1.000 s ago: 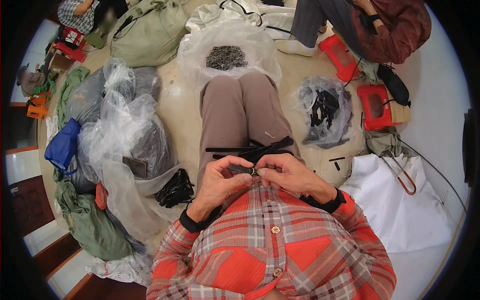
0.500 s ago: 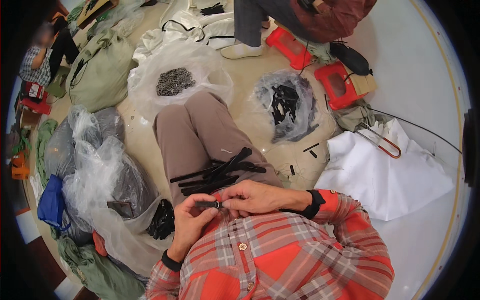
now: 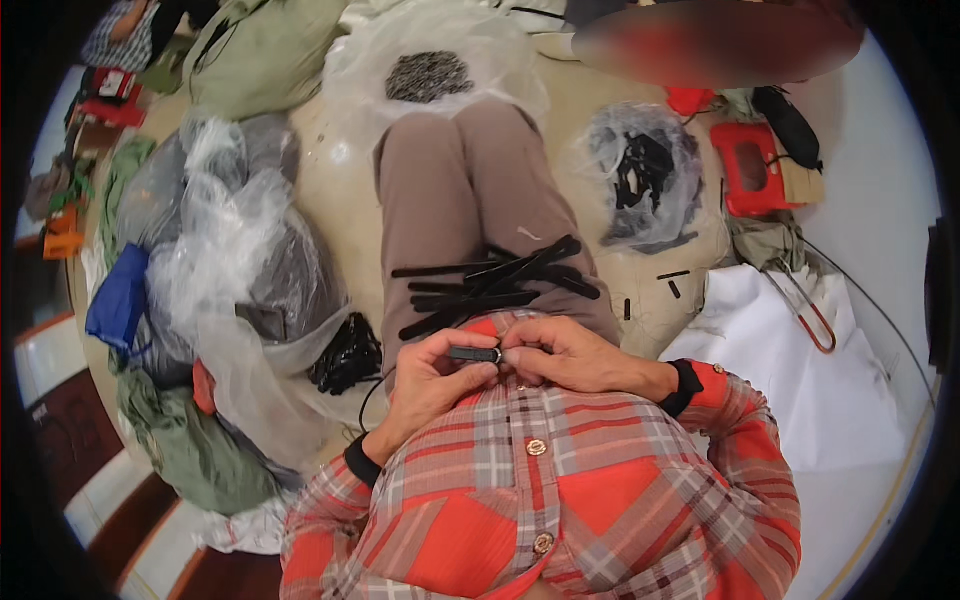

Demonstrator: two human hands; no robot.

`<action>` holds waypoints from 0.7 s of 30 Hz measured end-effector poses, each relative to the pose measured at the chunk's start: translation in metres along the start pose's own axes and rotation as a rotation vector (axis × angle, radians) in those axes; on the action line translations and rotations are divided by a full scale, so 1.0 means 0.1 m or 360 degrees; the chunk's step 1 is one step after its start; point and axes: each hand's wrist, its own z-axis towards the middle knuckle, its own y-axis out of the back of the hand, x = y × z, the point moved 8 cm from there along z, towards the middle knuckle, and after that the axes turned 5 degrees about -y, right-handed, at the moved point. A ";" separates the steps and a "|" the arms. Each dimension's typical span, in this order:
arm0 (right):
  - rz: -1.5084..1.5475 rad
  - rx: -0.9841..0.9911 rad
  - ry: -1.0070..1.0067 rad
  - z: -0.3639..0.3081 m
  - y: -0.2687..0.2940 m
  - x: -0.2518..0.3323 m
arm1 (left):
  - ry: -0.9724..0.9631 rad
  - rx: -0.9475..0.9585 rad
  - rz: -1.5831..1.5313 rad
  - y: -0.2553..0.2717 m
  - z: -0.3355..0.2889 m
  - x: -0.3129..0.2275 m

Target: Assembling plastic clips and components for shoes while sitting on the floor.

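Close to my belly, my left hand (image 3: 438, 374) pinches a short black strap (image 3: 472, 354) between thumb and fingers. A small pale metal ring (image 3: 498, 355) shows at the strap's right end. My right hand (image 3: 572, 356) has its thumb and forefinger closed at that ring; its fingertips partly hide it. Just beyond both hands, several longer black strips (image 3: 490, 278) lie crossed in a loose heap on my lap.
Ahead of my knees is a clear plastic bag of small dark metal pieces (image 3: 428, 77). To the right lie a bag of black pieces (image 3: 645, 172), white cloth (image 3: 800, 370) and a red plastic stool (image 3: 745, 170). Bulky plastic bags (image 3: 235, 250) crowd the left. A person sits far left.
The whole view has tilted downward and shifted left, so everything sits farther right in the picture. Both hands keep their hold on the strap and ring, now with more of the strap showing.
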 end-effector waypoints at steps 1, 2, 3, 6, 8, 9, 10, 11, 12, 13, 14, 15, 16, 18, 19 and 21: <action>-0.0032 -0.0022 0.0002 0.01 0.02 0.03 | -0.0054 0.0038 -0.0074 0.00 0.01 0.01; -0.0066 -0.0050 0.0008 0.01 0.03 0.05 | -0.0054 0.0006 -0.0082 0.03 0.02 0.03; -0.0071 -0.0024 -0.0001 0.03 0.01 0.03 | -0.0056 0.0009 -0.0076 0.03 0.02 0.04; 0.0077 -0.0041 -0.0046 0.05 0.01 -0.02 | -0.0072 0.0032 -0.0092 0.04 0.00 0.08; -0.0180 -0.0084 0.0022 0.04 0.01 0.02 | -0.0088 0.0040 -0.0121 0.04 -0.02 0.10; -0.0183 -0.0084 0.0020 0.03 0.00 0.03 | -0.0104 0.0021 -0.0075 0.05 -0.02 0.11; -0.0260 -0.0125 0.0081 0.02 0.01 0.06 | -0.0120 0.0001 -0.0029 0.05 -0.03 0.11; -0.0338 -0.0166 0.0142 0.00 0.02 0.09 | -0.0123 -0.0002 -0.0032 0.05 -0.04 0.13; -0.0341 -0.0164 0.0140 0.00 0.01 0.08 | -0.0121 -0.0006 -0.0017 0.05 -0.05 0.15; -0.0400 -0.0166 0.0175 -0.01 0.01 0.08 | -0.0121 -0.0010 -0.0003 0.05 -0.05 0.17; -0.0459 -0.0169 0.0209 -0.01 0.01 0.09 | -0.0125 -0.0012 -0.0006 0.06 -0.04 0.17; -0.0463 -0.0167 0.0209 -0.01 0.01 0.10 | -0.0117 -0.0011 -0.0026 0.06 -0.03 0.19; -0.0449 -0.0161 0.0178 -0.01 0.01 0.11 | -0.0106 -0.0012 -0.0045 0.06 -0.03 0.20; -0.0437 -0.0153 0.0148 0.00 0.01 0.12 | -0.0127 -0.0026 -0.0037 0.05 -0.03 0.18; -0.0427 -0.0156 0.0128 0.00 0.02 0.12 | -0.0145 -0.0039 -0.0027 0.04 -0.04 0.17; -0.0419 -0.0155 0.0111 0.03 0.01 0.11 | -0.0142 -0.0065 -0.0034 0.03 -0.04 0.16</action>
